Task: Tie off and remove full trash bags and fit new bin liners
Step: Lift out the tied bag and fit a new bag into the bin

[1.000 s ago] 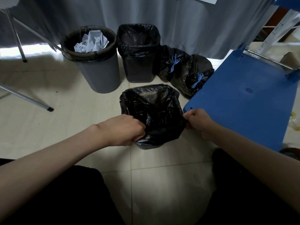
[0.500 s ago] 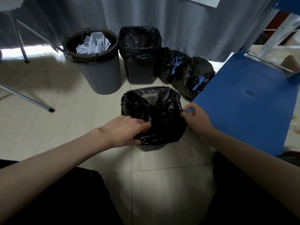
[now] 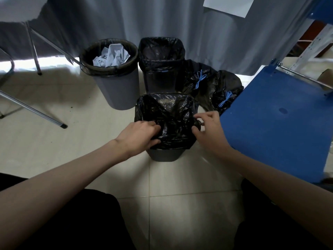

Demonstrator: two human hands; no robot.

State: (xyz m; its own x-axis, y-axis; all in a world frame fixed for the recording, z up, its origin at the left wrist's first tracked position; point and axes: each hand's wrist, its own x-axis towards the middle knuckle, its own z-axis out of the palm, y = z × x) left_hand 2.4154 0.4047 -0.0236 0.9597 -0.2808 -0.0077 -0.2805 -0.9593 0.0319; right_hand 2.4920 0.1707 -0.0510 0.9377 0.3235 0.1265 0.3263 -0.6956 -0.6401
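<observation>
A small dark square bin (image 3: 163, 156) stands on the floor in front of me with a fresh black liner (image 3: 173, 112) spread over its rim. My left hand (image 3: 138, 136) grips the liner's near left edge, fingers curled into the plastic. My right hand (image 3: 209, 127) pinches the liner at the near right corner. Behind stand a round grey bin (image 3: 117, 91) full of crumpled paper and a square black bin (image 3: 161, 76) with a liner fitted. Two tied black bags (image 3: 221, 85) with blue drawstrings lie to the right of them.
A blue flat panel (image 3: 277, 121) slopes close by on the right, almost touching my right hand. Metal legs (image 3: 32, 109) cross the floor at the left. A grey curtain (image 3: 162, 18) hangs behind the bins. My dark trouser legs fill the bottom corners.
Both hands have shifted along the liner's near edge, the right one moving inward from the outer corner. The liner now lies flatter over the rim. The camera tilted slightly.
</observation>
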